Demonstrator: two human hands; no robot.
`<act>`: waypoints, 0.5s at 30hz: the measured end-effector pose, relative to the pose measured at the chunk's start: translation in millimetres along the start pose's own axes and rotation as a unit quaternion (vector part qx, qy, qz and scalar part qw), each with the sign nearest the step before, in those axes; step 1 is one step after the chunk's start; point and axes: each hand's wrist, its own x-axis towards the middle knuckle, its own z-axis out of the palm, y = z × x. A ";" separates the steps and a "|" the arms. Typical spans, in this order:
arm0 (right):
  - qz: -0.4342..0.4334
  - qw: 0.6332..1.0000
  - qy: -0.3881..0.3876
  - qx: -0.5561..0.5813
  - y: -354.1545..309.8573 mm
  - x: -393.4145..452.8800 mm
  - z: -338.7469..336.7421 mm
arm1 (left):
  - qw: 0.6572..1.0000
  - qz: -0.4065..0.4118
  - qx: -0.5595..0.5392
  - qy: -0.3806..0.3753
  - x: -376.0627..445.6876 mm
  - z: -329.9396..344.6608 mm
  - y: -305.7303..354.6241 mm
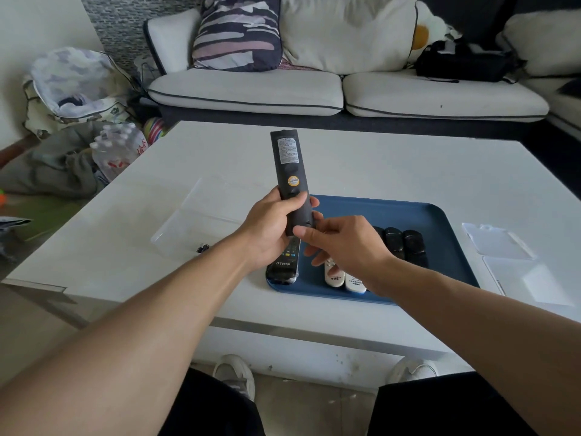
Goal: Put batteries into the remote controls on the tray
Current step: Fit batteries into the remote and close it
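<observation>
Fingers of the left hand (270, 225) are wrapping the long black plastic remote control (290, 180), holding it back-up above the blue rectangular tray (440, 240). The right hand (342, 243) fingers are pinching its lower end (probably the battery cover). Pressing off-line could jam that cover, or tip the remote onto the white table (377, 165).

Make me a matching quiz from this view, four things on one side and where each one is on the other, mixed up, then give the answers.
Things:
1. dark remote
2. white remotes
3. clear plastic box
4. patterned cushion

Places:
A. on the sofa
B. on the table, left of the blue tray
C. held back side up in the left hand, with the right hand at its near end
D. lying on the tray

Pairs: 1-C, 2-D, 3-B, 4-A
</observation>
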 end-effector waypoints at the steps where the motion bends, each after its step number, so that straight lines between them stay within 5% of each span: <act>1: -0.007 1.000 0.008 -0.002 -1.0 -1.0 0.6 | 1.000 -0.002 -0.011 0.003 0.1 1.5 1.2; 9: -0.005 0.996 0.049 0.074 -4.9 1.1 -2.7 | 0.995 -0.051 -0.070 0.047 -1.0 6.2 -5.4; 12: -0.061 0.985 0.110 0.119 -7.8 6.7 -6.8 | 0.995 -0.080 -0.020 0.049 -0.4 2.1 -7.7; 15: -0.145 0.973 0.176 0.043 -8.0 14.2 -15.7 | 0.994 -0.081 0.034 0.058 0.1 -1.2 -7.4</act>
